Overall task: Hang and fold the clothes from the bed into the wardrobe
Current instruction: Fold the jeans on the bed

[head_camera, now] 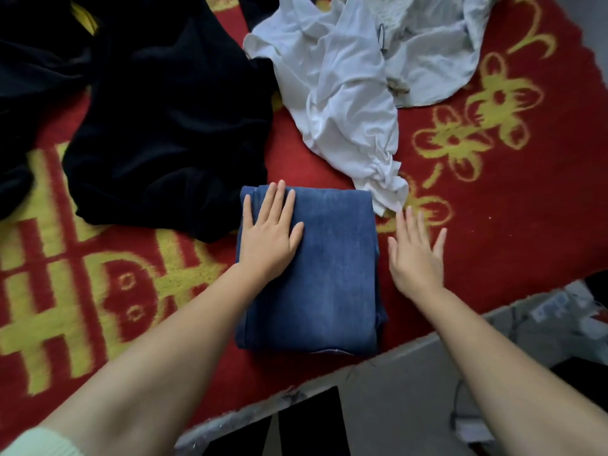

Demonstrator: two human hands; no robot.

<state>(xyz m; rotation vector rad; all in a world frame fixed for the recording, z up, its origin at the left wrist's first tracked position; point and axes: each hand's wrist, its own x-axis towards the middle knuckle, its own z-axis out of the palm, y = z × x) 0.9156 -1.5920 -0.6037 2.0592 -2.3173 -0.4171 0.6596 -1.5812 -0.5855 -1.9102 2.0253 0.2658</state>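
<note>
Near the bed (493,209) edge: jeans (316,268) folded, left hand (268,236) flat on top, fingers straight; right hand (416,255) just beside the jeans, fingers spread, holding nothing. Beyond the jeans, dark garment (164,133) and white shirt (348,93) unfolded. Wardrobe unseen; probably early.

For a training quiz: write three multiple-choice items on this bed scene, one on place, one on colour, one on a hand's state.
1. Where does the crumpled white cotton garment lie?
A. beyond the folded blue denim jeans
B. under them
C. on the floor

2. What colour is the patterned bed blanket?
A. green and white
B. red and yellow
C. plain grey

3. What is the left hand doing?
A. gripping a hanger
B. making a fist
C. pressing flat on the jeans

Key: 1 A, it lies past the jeans' far edge; 2 B, yellow motifs on red; 3 C, fingers straight on denim.
</note>
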